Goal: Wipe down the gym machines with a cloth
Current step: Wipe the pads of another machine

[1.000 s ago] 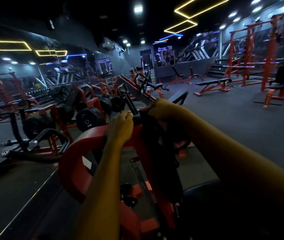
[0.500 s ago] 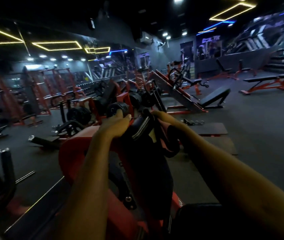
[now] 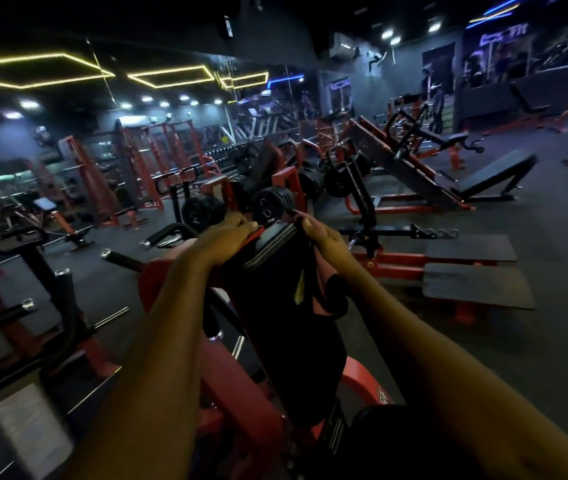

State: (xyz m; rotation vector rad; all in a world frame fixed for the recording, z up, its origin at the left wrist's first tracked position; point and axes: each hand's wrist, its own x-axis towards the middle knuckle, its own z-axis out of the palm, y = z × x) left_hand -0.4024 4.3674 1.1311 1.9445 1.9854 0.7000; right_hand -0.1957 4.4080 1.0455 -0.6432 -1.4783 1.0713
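Left fingers (image 3: 245, 226): curled over the top left corner of the black upright pad (image 3: 275, 327), clasping its edge.
Right fingers (image 3: 307, 224): bent and closed at the pad's top right corner, grasping the cloth (image 3: 321, 289) there.
Left hand (image 3: 228, 234): knuckles up, just left of frame centre, with the bare forearm running down to the lower left.
Right hand (image 3: 324, 239): just right of centre, near the left hand but apart from it, with the forearm filling the lower right.
Cloth: pinkish with a dark part, hanging from the right hand down the pad's right side, touching the pad.
Pad: dark and tall, tilted slightly, between the two forearms in mid-frame.
Red machine frame (image 3: 230, 389): carries the pad, lower centre.
Weight plates (image 3: 270, 206): black, just beyond the hands.
Leg press sled (image 3: 400, 171): slanted, upper right of centre.
Floor mats (image 3: 476, 287): dark slabs on a red base, right of the hands.
Ceiling light strips (image 3: 33, 69): yellow outlines, upper left.
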